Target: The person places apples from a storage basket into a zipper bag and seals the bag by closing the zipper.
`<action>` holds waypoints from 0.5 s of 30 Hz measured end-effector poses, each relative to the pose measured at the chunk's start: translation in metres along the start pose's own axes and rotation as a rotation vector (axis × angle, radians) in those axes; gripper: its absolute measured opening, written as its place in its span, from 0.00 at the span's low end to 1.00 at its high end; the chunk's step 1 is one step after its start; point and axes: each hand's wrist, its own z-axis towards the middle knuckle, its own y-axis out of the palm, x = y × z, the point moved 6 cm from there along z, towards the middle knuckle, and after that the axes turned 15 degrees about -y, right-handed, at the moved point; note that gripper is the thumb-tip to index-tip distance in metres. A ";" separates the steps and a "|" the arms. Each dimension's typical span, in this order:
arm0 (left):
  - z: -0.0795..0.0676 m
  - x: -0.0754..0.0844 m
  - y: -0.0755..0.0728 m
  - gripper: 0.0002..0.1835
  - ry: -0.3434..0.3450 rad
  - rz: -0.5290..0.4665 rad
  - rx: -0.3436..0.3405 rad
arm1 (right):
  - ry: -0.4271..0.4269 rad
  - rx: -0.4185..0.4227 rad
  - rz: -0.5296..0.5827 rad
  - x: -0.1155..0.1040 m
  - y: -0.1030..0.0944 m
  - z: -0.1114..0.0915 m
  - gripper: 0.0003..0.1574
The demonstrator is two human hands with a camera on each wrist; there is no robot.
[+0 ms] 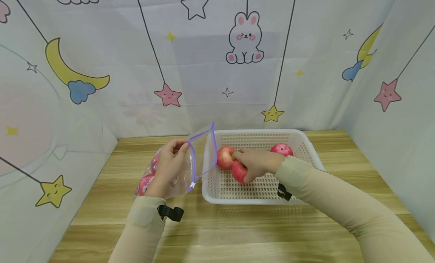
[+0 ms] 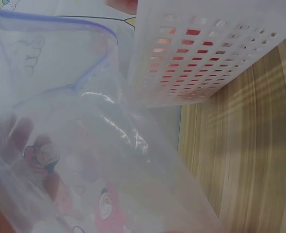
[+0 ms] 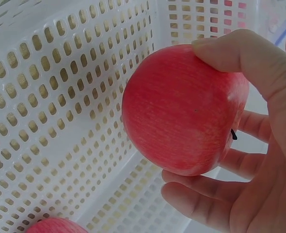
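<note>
My left hand (image 1: 170,163) pinches a clear zip bag (image 1: 185,176) near its purple-edged mouth, which gapes toward the basket. Cartoon prints and pinkish-red things show through the lower part of the bag, and in the left wrist view the clear film (image 2: 148,179) covers much of the hand. Inside the white basket (image 1: 251,200), my right hand (image 1: 256,163) grips a red apple (image 1: 239,172), thumb on one side and fingers on the other. A dark stem shows on that apple (image 3: 182,111) in the right wrist view.
A yellowish-red apple (image 1: 225,157) lies at the basket's left end, and another red apple (image 1: 281,149) near its back right. The basket stands on a wood-grain table (image 1: 231,236). A cartoon-printed cloth (image 1: 210,74) hangs behind.
</note>
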 end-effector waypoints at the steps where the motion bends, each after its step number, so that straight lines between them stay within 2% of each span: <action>1: 0.000 0.000 0.000 0.13 0.002 0.003 0.001 | -0.001 0.002 -0.001 0.000 0.000 0.000 0.45; 9: -0.002 0.002 -0.001 0.13 -0.012 0.002 -0.011 | 0.007 0.001 0.008 0.000 0.000 -0.003 0.46; 15: -0.002 0.005 -0.002 0.13 -0.005 0.000 0.006 | 0.002 0.014 -0.008 0.000 -0.001 -0.004 0.45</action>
